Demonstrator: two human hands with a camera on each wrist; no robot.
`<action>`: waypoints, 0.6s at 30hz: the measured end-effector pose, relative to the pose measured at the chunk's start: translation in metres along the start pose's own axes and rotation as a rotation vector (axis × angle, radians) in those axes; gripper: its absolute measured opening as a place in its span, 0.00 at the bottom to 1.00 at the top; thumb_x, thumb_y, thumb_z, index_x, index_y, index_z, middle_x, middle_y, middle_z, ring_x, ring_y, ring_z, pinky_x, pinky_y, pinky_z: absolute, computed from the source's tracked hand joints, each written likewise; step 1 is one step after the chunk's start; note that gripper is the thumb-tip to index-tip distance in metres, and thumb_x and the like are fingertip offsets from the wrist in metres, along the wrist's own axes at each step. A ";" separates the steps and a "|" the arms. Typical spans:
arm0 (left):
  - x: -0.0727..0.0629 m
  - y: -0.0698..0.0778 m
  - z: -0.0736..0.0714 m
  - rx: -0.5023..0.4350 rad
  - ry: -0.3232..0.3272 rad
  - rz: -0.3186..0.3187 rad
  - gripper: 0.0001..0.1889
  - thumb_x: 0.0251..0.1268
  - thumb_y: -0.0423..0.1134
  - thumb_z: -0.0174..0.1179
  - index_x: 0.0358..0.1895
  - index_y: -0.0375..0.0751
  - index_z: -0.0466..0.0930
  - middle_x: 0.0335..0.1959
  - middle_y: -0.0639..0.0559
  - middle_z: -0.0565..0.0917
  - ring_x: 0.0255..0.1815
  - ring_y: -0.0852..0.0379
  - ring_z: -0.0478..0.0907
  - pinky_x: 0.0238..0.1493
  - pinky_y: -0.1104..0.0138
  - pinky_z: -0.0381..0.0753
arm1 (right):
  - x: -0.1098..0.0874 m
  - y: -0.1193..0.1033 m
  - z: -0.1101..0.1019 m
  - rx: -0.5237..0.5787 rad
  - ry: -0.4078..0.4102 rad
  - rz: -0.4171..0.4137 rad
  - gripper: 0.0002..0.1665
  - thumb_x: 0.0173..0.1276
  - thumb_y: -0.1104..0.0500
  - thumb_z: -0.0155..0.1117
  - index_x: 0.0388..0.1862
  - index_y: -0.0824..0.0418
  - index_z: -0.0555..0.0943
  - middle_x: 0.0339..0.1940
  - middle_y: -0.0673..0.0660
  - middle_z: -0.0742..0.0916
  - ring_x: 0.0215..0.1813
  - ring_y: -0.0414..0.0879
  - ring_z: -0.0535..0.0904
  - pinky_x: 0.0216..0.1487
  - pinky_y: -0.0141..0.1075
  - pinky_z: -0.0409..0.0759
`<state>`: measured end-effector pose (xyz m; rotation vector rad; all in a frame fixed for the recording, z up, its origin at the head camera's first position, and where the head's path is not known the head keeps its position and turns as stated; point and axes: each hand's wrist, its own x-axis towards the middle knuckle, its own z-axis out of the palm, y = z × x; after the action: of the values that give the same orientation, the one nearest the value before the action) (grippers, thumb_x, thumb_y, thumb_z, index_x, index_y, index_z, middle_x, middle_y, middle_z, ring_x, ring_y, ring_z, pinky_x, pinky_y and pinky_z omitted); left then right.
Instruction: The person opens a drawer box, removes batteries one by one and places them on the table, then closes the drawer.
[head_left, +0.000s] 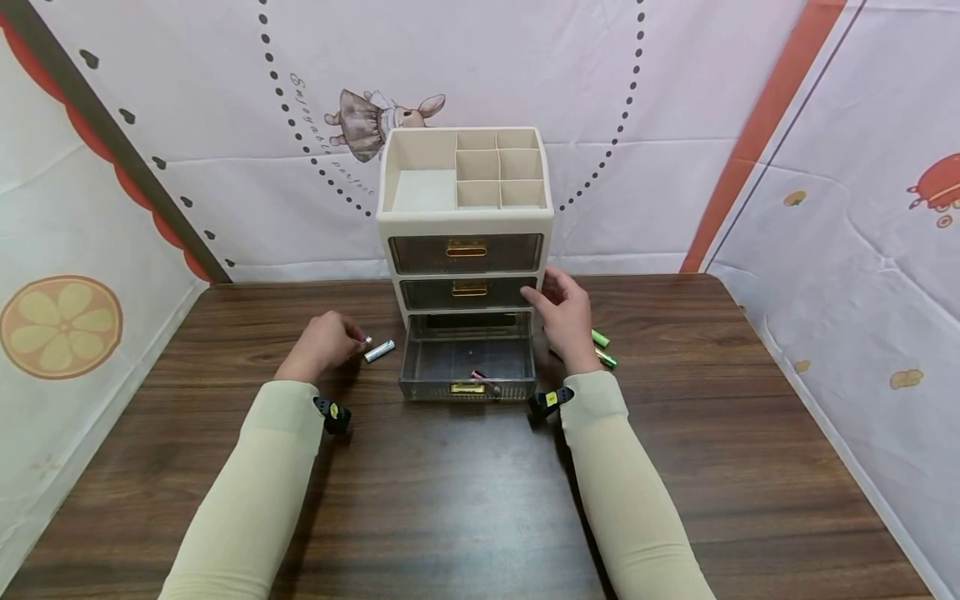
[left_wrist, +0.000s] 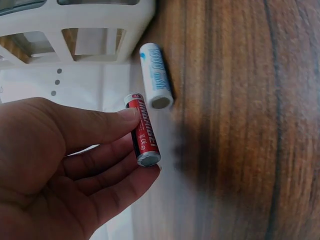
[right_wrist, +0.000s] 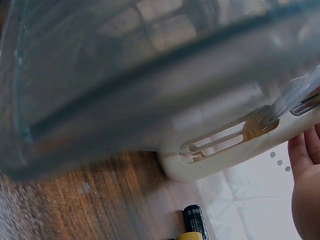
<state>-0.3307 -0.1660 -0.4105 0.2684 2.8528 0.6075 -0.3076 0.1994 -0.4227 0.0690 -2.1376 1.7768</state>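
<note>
My left hand (head_left: 327,343) pinches a red AA battery (left_wrist: 145,132) between thumb and fingers, left of the drawer unit. Just beyond it on the table lies a white battery (head_left: 379,351) with blue lettering. The cream drawer unit (head_left: 465,216) stands upright with its clear bottom drawer (head_left: 435,367) pulled out. Inside that drawer, near the front, lies a small dark red item (head_left: 486,382). My right hand (head_left: 567,317) rests against the unit's right side, its fingers extended along the side wall and its thumb over the front edge.
Green batteries (head_left: 606,358) lie on the table by my right wrist; a black one with a yellow end (right_wrist: 195,222) shows in the right wrist view. The unit's two upper drawers (head_left: 467,254) are closed. A printed cloth (head_left: 637,200) hangs behind the wooden table (head_left: 465,500).
</note>
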 end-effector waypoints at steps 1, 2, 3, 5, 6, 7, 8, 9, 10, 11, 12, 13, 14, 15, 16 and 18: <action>0.000 -0.001 0.001 0.000 -0.006 -0.005 0.09 0.65 0.35 0.59 0.41 0.37 0.87 0.40 0.41 0.86 0.36 0.49 0.76 0.35 0.63 0.75 | 0.000 0.000 0.000 0.001 0.000 0.002 0.28 0.61 0.46 0.70 0.59 0.52 0.79 0.53 0.57 0.85 0.54 0.47 0.81 0.54 0.41 0.79; 0.000 -0.002 0.002 0.001 -0.010 -0.009 0.09 0.65 0.36 0.59 0.41 0.37 0.87 0.40 0.41 0.86 0.37 0.49 0.77 0.36 0.63 0.76 | 0.000 0.000 0.000 0.002 0.001 0.005 0.28 0.61 0.46 0.70 0.59 0.52 0.79 0.53 0.57 0.85 0.54 0.47 0.81 0.54 0.41 0.79; 0.000 -0.002 0.003 -0.001 -0.015 -0.014 0.09 0.65 0.36 0.59 0.42 0.37 0.87 0.41 0.41 0.86 0.37 0.49 0.77 0.36 0.63 0.76 | 0.000 0.000 0.001 0.002 0.002 0.006 0.28 0.61 0.46 0.70 0.59 0.52 0.79 0.53 0.57 0.85 0.54 0.47 0.81 0.54 0.40 0.79; 0.000 -0.003 0.004 -0.005 -0.021 -0.024 0.10 0.65 0.36 0.58 0.42 0.37 0.87 0.41 0.41 0.86 0.37 0.49 0.77 0.35 0.63 0.76 | -0.001 -0.001 0.001 0.005 0.002 0.012 0.28 0.61 0.47 0.70 0.59 0.52 0.79 0.54 0.57 0.85 0.54 0.47 0.81 0.54 0.40 0.79; 0.000 -0.003 0.004 -0.007 -0.021 -0.029 0.10 0.66 0.36 0.58 0.43 0.37 0.87 0.40 0.41 0.86 0.37 0.49 0.77 0.35 0.64 0.76 | -0.001 -0.001 0.001 0.005 0.001 0.013 0.28 0.61 0.47 0.70 0.60 0.52 0.79 0.54 0.57 0.85 0.55 0.47 0.81 0.54 0.41 0.79; 0.000 -0.003 0.004 -0.011 -0.021 -0.030 0.10 0.65 0.36 0.58 0.42 0.37 0.87 0.40 0.41 0.86 0.37 0.49 0.77 0.35 0.64 0.75 | -0.001 -0.002 0.001 0.004 0.001 0.016 0.28 0.61 0.47 0.70 0.60 0.52 0.79 0.54 0.57 0.85 0.55 0.47 0.81 0.55 0.41 0.79; 0.000 -0.003 0.004 -0.014 -0.020 -0.032 0.10 0.65 0.35 0.58 0.42 0.37 0.87 0.39 0.42 0.86 0.37 0.49 0.76 0.35 0.64 0.75 | -0.001 -0.002 0.001 0.003 0.000 0.019 0.28 0.62 0.47 0.69 0.60 0.52 0.79 0.54 0.57 0.85 0.55 0.47 0.81 0.55 0.41 0.79; 0.000 -0.003 0.004 -0.018 -0.020 -0.034 0.10 0.65 0.35 0.58 0.42 0.37 0.87 0.38 0.42 0.86 0.36 0.49 0.76 0.35 0.64 0.75 | -0.001 -0.001 0.001 0.003 -0.002 0.024 0.28 0.62 0.48 0.69 0.60 0.52 0.79 0.54 0.57 0.85 0.55 0.47 0.81 0.55 0.41 0.79; 0.000 -0.003 0.004 -0.019 -0.020 -0.034 0.10 0.65 0.35 0.58 0.42 0.37 0.87 0.37 0.43 0.86 0.36 0.49 0.76 0.35 0.64 0.75 | 0.000 -0.001 0.001 0.004 -0.004 0.029 0.27 0.62 0.49 0.69 0.60 0.52 0.79 0.55 0.57 0.85 0.55 0.47 0.81 0.55 0.41 0.79; 0.001 -0.003 0.004 -0.018 -0.021 -0.033 0.10 0.64 0.34 0.58 0.42 0.37 0.87 0.36 0.44 0.86 0.36 0.49 0.76 0.35 0.64 0.75 | 0.000 -0.001 0.000 0.005 -0.005 0.032 0.27 0.62 0.49 0.69 0.61 0.53 0.78 0.55 0.57 0.85 0.56 0.48 0.80 0.55 0.41 0.79; 0.001 -0.003 0.004 -0.020 -0.023 -0.035 0.10 0.64 0.34 0.58 0.42 0.37 0.87 0.35 0.44 0.86 0.36 0.49 0.76 0.35 0.64 0.75 | 0.001 0.000 0.000 0.005 -0.007 0.033 0.27 0.63 0.50 0.69 0.61 0.53 0.78 0.55 0.57 0.84 0.56 0.48 0.80 0.55 0.42 0.79; 0.000 -0.002 0.004 -0.020 -0.024 -0.036 0.09 0.64 0.34 0.58 0.42 0.37 0.87 0.34 0.45 0.86 0.35 0.50 0.76 0.35 0.64 0.74 | 0.001 0.000 0.000 0.001 -0.009 0.035 0.27 0.63 0.51 0.69 0.61 0.54 0.78 0.56 0.58 0.84 0.56 0.48 0.80 0.56 0.42 0.79; 0.000 -0.002 0.004 -0.023 -0.027 -0.039 0.09 0.64 0.34 0.58 0.42 0.37 0.87 0.33 0.45 0.86 0.35 0.50 0.76 0.35 0.64 0.74 | 0.002 0.000 0.000 -0.003 -0.011 0.035 0.27 0.64 0.52 0.69 0.62 0.55 0.77 0.56 0.58 0.84 0.57 0.49 0.80 0.56 0.42 0.79; 0.000 -0.002 0.004 -0.026 -0.031 -0.044 0.09 0.64 0.34 0.58 0.42 0.37 0.87 0.32 0.46 0.85 0.35 0.50 0.76 0.35 0.64 0.74 | 0.002 0.000 0.000 -0.007 -0.012 0.034 0.27 0.64 0.53 0.68 0.62 0.56 0.77 0.56 0.59 0.84 0.57 0.50 0.80 0.56 0.42 0.79; 0.000 -0.001 0.004 -0.032 -0.035 -0.049 0.09 0.64 0.34 0.58 0.42 0.37 0.87 0.32 0.46 0.85 0.34 0.50 0.77 0.34 0.64 0.74 | 0.002 0.001 0.000 -0.008 -0.014 0.032 0.27 0.65 0.54 0.68 0.62 0.57 0.77 0.57 0.60 0.84 0.57 0.50 0.80 0.56 0.43 0.79; -0.001 0.000 0.003 -0.044 -0.047 -0.060 0.09 0.65 0.34 0.58 0.43 0.37 0.86 0.31 0.46 0.85 0.33 0.51 0.77 0.32 0.65 0.74 | 0.003 0.001 0.000 -0.014 -0.015 0.028 0.27 0.65 0.55 0.68 0.62 0.59 0.77 0.57 0.60 0.83 0.58 0.51 0.80 0.56 0.43 0.79</action>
<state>-0.3291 -0.1653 -0.4137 0.1872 2.7880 0.6426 -0.3103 0.2000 -0.4224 0.0490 -2.1712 1.7825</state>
